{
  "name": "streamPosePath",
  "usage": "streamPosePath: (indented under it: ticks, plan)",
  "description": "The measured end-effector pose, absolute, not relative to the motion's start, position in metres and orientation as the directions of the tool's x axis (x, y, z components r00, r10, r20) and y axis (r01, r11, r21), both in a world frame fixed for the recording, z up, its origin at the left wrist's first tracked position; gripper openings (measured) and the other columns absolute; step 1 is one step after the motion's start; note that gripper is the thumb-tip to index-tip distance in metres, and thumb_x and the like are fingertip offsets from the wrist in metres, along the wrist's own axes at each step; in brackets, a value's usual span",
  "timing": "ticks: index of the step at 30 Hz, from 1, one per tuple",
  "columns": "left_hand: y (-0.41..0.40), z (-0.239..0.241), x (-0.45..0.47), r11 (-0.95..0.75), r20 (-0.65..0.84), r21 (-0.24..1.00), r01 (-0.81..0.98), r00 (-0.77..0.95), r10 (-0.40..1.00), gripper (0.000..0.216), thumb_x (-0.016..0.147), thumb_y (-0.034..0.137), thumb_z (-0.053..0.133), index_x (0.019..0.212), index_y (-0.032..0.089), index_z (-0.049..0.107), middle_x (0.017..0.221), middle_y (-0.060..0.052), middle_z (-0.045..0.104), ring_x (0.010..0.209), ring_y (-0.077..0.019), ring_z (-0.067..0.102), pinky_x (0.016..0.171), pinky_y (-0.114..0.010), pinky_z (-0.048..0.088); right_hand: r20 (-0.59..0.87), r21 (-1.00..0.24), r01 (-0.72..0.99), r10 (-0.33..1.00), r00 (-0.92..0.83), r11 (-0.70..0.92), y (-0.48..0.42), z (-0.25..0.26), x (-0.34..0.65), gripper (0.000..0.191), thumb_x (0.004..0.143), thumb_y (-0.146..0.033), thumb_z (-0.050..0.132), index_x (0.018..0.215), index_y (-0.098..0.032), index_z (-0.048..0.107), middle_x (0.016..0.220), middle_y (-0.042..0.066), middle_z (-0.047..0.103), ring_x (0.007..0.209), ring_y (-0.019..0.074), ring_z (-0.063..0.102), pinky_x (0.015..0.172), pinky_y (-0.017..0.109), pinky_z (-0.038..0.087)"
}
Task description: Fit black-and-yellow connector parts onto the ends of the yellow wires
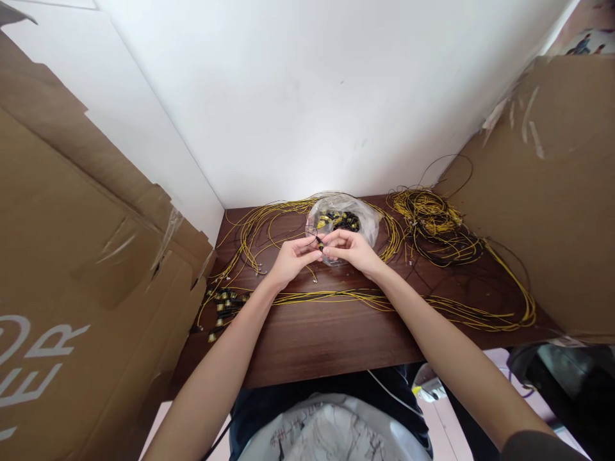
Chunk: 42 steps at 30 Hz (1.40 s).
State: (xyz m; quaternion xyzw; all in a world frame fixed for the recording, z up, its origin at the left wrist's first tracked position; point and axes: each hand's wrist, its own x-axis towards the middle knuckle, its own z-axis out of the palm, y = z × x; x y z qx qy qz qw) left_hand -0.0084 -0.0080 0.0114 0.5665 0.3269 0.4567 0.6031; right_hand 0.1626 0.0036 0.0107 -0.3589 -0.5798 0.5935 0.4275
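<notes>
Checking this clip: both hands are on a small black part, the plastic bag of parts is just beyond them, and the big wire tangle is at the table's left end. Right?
Not quite: the head view shows the wire tangle at the table's right end. Left hand and right hand are on the small black part, with the bag just beyond.

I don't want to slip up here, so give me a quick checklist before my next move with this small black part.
1. Left hand at the small black part: ok, fingertips on it.
2. Right hand at it too: ok, fingertips on it.
3. Part properly put together: cannot tell, too small and partly covered.
4. Bag open: ok, black and yellow pieces show inside.
5. Wire pile at the right untangled: not ok, loops cross.
</notes>
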Motion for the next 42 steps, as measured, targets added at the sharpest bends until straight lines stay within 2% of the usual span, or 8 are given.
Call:
streamPosePath:
  ticks: [11,18,26,32,36,42]
  plan:
    - [-0.008,0.010,-0.008,-0.066,0.121,0.985,-0.159,0.368,0.922,0.044,0.067,0.027,0.073,0.108,0.013,0.066,0.078,-0.004,0.066,0.070,-0.0137,0.057,0.076,-0.031,0.046,0.047,-0.994,-0.107,0.931,-0.362,0.008,0.005,0.010,0.162,0.034,0.058,-0.035,0.077,0.080,-0.015,0.059,0.063,-0.001,0.065,0.054,0.0092,0.054,0.057,0.024,0.044]
    - [-0.007,0.014,-0.009,-0.094,0.139,0.987,-0.130,0.401,0.906,0.035,0.071,0.028,0.070,0.102,0.013,0.068,0.074,-0.003,0.064,0.069,-0.0128,0.056,0.072,-0.027,0.045,0.047,-0.995,-0.094,0.930,-0.365,0.013,0.005,0.007,0.161,0.034,0.060,-0.036,0.076,0.081,-0.016,0.060,0.061,-0.001,0.064,0.054,0.0098,0.055,0.056,0.024,0.044]
    - [-0.009,0.012,-0.006,-0.090,0.128,0.987,-0.132,0.318,0.939,0.037,0.068,0.030,0.072,0.101,0.014,0.069,0.073,-0.003,0.065,0.064,-0.0112,0.055,0.065,-0.025,0.046,0.062,-0.995,-0.091,0.933,-0.355,0.032,0.005,0.006,0.161,0.031,0.062,-0.037,0.075,0.078,-0.015,0.060,0.059,-0.002,0.062,0.053,0.0090,0.054,0.057,0.024,0.044]
    - [-0.009,0.010,-0.006,-0.103,0.132,0.989,-0.106,0.321,0.938,0.028,0.070,0.030,0.070,0.092,0.012,0.071,0.072,-0.003,0.065,0.064,-0.0116,0.057,0.064,-0.024,0.049,0.143,-0.988,-0.109,0.937,-0.319,0.114,0.002,0.011,0.160,0.028,0.063,-0.036,0.074,0.079,-0.016,0.062,0.063,-0.001,0.062,0.054,0.0087,0.052,0.055,0.023,0.043]
    - [-0.009,0.010,-0.006,-0.060,0.078,0.996,-0.069,0.305,0.949,0.026,0.069,0.034,0.070,0.080,0.011,0.072,0.074,-0.005,0.068,0.063,-0.0129,0.060,0.064,-0.026,0.052,0.191,-0.979,-0.123,0.949,-0.252,0.165,0.000,0.011,0.155,0.026,0.067,-0.038,0.071,0.078,-0.016,0.062,0.063,-0.001,0.062,0.054,0.0091,0.052,0.055,0.023,0.043]
    - [-0.009,0.009,-0.004,0.003,0.024,0.994,-0.113,0.237,0.971,0.027,0.064,0.035,0.073,0.074,0.010,0.070,0.065,-0.002,0.064,0.057,-0.0114,0.060,0.060,-0.026,0.054,0.192,-0.981,-0.019,0.955,-0.224,0.193,0.001,0.002,0.148,0.028,0.070,-0.042,0.067,0.079,-0.016,0.062,0.062,-0.001,0.059,0.053,0.0094,0.050,0.053,0.023,0.042]
